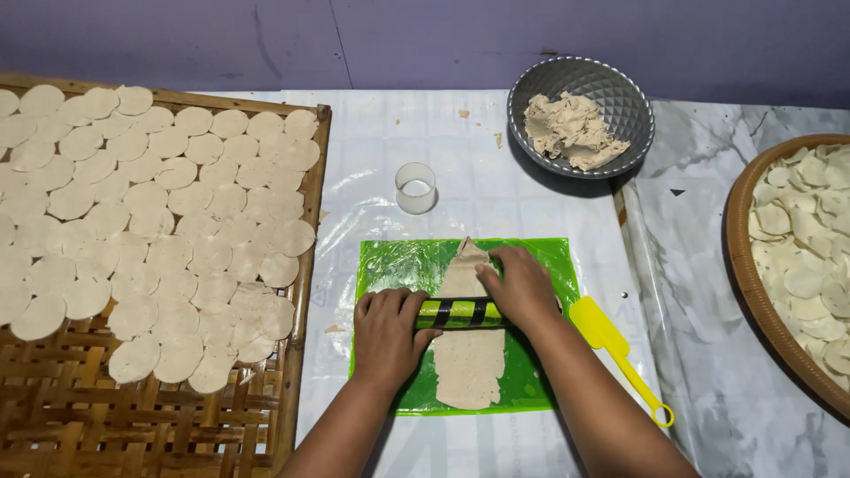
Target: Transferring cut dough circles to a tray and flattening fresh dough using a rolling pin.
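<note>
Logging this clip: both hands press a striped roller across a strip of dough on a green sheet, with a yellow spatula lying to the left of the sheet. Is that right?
Not quite. The yellow spatula lies to the right of the green sheet, not the left, as the head view shows. The rest holds: the left hand and right hand press the striped roller across the strip of dough.

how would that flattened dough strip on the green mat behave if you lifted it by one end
The dough strip looks rolled very thin, so it would probably droop and stretch. Its ragged edges suggest it may tear. It may also cling to the green mat.
</note>
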